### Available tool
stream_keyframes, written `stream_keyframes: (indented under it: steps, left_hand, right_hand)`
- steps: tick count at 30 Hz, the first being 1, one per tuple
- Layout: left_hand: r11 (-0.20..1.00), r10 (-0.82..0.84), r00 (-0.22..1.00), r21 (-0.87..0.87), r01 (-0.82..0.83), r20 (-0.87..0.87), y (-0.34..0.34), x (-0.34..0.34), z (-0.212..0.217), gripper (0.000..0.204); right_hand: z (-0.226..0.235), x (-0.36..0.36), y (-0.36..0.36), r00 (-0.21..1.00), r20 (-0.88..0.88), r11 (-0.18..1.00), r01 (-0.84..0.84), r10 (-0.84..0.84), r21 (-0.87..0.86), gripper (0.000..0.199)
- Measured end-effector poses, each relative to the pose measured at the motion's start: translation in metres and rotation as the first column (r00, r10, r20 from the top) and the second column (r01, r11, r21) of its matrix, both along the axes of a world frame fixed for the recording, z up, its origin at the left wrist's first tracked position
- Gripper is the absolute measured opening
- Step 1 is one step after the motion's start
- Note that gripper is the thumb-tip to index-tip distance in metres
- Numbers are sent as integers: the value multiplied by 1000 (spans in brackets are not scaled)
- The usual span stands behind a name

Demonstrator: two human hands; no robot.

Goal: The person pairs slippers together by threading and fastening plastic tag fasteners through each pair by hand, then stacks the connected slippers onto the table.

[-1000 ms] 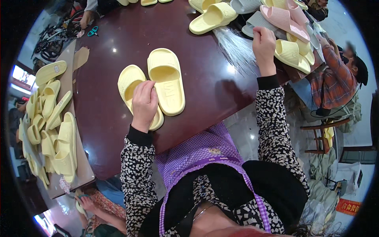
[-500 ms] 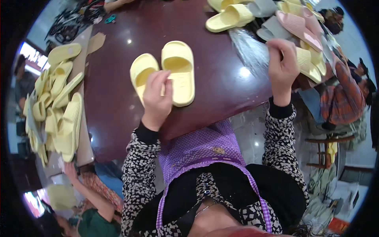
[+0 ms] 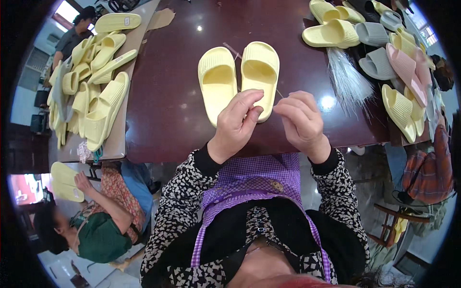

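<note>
Pale yellow, the left slipper (image 3: pixel 217 93) and right slipper (image 3: pixel 260 60) lie side by side, soles down, on the dark red bench (image 3: pixel 165 108). Their long axes run nearly parallel, toe ends pointing away from the person, heels near. Over the heels, the left grip (image 3: pixel 236 125) has thumb and index slightly parted. The right grip (image 3: pixel 302 120) is curled near a thin strand (image 3: pixel 232 50); I cannot tell whether it pinches it.

Hands (image 3: pixel 234 126) near 2 yellow slippers (image 3: pixel 217 90) on a maroon table (image 3: pixel 165 96)
</note>
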State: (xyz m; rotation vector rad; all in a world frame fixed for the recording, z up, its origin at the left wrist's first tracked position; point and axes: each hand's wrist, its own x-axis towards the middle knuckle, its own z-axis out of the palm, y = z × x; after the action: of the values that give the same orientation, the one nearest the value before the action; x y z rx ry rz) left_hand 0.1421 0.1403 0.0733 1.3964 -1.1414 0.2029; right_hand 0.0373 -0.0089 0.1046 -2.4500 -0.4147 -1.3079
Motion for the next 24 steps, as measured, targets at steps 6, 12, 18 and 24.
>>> stream_keyframes:
  steps: [6,12,18,24]
  left_hand:
    - [993,77,993,80,-84,88,14,6,-11,11]
    - [976,58,996,205,-72,73,21,0,-29,9]
    - [945,34,998,323,-48,49,12,2,-36,8]
    - [924,11,997,380,-41,81,4,13,-28,6]
  right_hand:
    - [-9,-6,3,999,-39,1000,-6,6,6,24]
    - [-33,-19,1,988,-157,999,-1,8,40,26]
    - [-51,-18,-3,974,-223,989,69,-39,128,24]
    - [-52,-11,-7,967,-232,986,132,-106,101,22]
